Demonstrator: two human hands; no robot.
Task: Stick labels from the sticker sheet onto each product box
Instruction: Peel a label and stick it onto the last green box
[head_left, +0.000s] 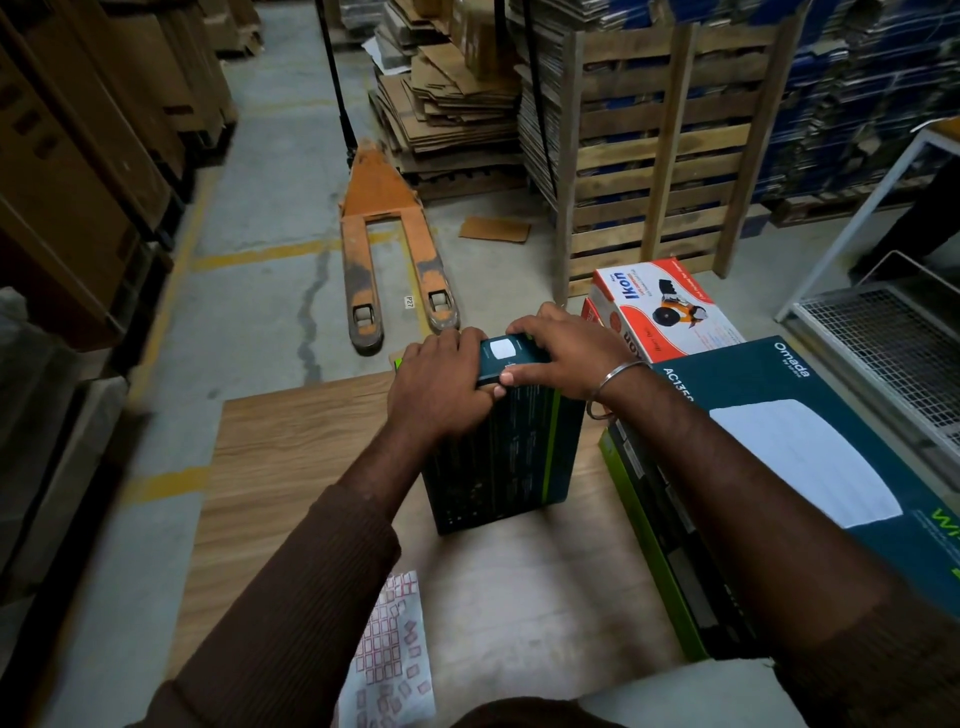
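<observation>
Wooden table (291, 441): dark box (498, 462), sticker sheet (392, 660), teal box (810, 467).

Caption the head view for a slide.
Both hands, left hand and right hand, grip the far end of a dark product box on the wooden table.

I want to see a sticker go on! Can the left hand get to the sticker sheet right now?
Probably not yet: the left hand grips the dark box. Once free, nothing blocks the sticker sheet.
</observation>
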